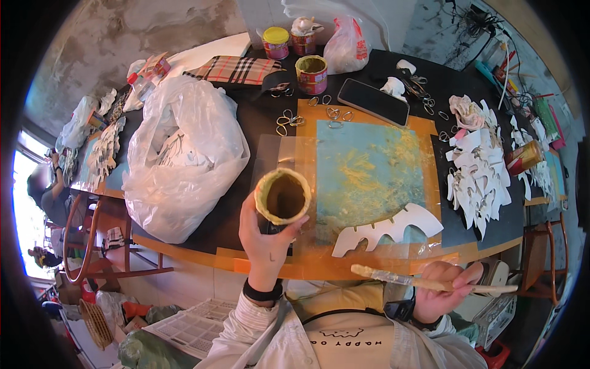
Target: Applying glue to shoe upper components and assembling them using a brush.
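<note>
My left hand [265, 253] is wrapped round a round glue can [263, 192] with a yellow-crusted rim, raised over the table's near edge. Its mouth faces up at me and shows a brown inside; how full it is I cannot tell. In my right hand [444, 294] is a long wooden brush [396, 279], held level, its yellow-coated tip pointing left toward the can but apart from it. Beyond the brush, a white curved cutout piece [399, 229] with scalloped notches lies on the near part of a yellow-smeared blue-green mat [362, 169].
A big white plastic bag [184, 154] of white pieces stands left. Many white cutouts [476, 178] pile up at right. Behind the mat are a phone [373, 102], several metal rings [335, 115], an open can [311, 77] and a yellow-lidded can [275, 43]. Another person [52, 190] is at far left.
</note>
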Action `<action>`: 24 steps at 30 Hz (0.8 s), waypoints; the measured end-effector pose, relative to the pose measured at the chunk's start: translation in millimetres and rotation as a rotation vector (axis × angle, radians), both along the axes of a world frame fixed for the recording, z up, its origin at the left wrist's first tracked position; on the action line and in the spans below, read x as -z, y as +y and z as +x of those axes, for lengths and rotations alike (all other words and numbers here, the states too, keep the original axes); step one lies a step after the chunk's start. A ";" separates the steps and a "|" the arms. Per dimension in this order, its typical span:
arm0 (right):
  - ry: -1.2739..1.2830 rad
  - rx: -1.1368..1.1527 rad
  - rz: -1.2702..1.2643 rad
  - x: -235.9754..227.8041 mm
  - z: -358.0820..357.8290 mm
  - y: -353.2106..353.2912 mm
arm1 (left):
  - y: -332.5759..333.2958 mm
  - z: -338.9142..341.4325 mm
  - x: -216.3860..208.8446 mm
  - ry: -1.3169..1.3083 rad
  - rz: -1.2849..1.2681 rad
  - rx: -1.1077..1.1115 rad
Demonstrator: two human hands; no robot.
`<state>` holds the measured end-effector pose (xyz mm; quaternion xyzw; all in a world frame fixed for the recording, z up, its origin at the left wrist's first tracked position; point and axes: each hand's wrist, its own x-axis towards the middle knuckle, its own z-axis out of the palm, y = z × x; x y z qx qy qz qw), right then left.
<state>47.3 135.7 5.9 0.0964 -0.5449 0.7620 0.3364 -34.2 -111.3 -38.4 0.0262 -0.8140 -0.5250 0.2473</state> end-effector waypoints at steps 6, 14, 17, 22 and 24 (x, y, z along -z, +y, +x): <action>0.194 -0.116 0.031 -2.9 -12.7 -14.6 | 0.7 -5.9 -6.2 0.347 -0.358 0.042; 0.354 -0.210 0.614 -36.6 -38.8 -23.7 | -6.2 -6.4 -0.9 0.252 -0.200 0.106; 0.456 -0.216 0.499 -25.3 -38.1 -26.2 | -3.8 -6.8 10.7 0.380 -0.136 0.074; 0.419 -0.065 0.153 -13.5 -18.0 -33.3 | -7.9 -1.0 1.0 0.442 -0.481 -0.002; 0.423 -0.046 0.119 -15.2 -17.5 -35.7 | -7.8 -2.7 5.1 0.444 -0.317 0.007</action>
